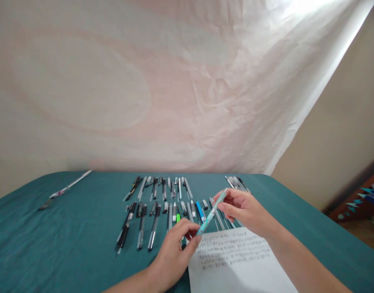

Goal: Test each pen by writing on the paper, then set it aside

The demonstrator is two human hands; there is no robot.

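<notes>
Left hand (pixel 175 251): fingers pinching pen (pixel 212 213), 7-o'clock end | right hand (pixel 247 210): fingers pinching 1-o'clock end | axis 7–1, neither hand nearer | paper (pixel 213 280) at 5

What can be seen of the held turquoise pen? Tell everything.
The pen is slim, plastic-looking, pale turquoise, with a whitish section midway and small patterning toward its lower end. It slants, right end higher in view, near the paper's far edge. The left grip pinches its lower end, the right grip its upper end. Whether it is capped is unclear.
</notes>
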